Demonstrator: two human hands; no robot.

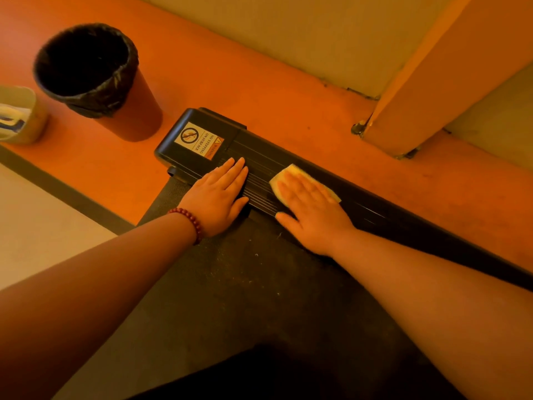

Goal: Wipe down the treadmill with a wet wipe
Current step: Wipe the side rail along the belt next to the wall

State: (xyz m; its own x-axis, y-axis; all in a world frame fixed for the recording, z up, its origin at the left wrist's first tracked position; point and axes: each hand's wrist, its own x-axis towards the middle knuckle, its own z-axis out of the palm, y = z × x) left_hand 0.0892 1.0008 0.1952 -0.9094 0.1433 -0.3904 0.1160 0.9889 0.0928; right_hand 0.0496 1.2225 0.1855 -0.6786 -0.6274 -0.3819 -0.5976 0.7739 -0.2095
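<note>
A black treadmill side rail is seen running from about 10 o'clock of frame centre down to 4 o'clock, with ribbed grooves along its top. The rail is capped at its 10 o'clock end by a black end cover, on which a warning label reading "No stepping on surface" is stuck. The dark treadmill belt is seen at 6 o'clock of the rail, with pale specks scattered on it. The left hand is laid flat on the rail just beside the end cover, fingers straight and close together, nothing gripped. A red bead bracelet is worn on the left wrist. The right hand is laid flat at 3 o'clock of the left hand, near but apart from it, fingers straight and pressed down on a pale wet wipe. The wipe is folded and spread on the rail top under the fingers, its edges showing at 11 and 3 o'clock of the hand. An orange floor is seen beyond the rail. A round waste bin fitted with a black liner is stood on it at 10 o'clock of the end cover. A pale container is cut off by the frame edge at 9 o'clock of the bin; its contents cannot be told. A wall and a pillar are seen at 1 o'clock.
</note>
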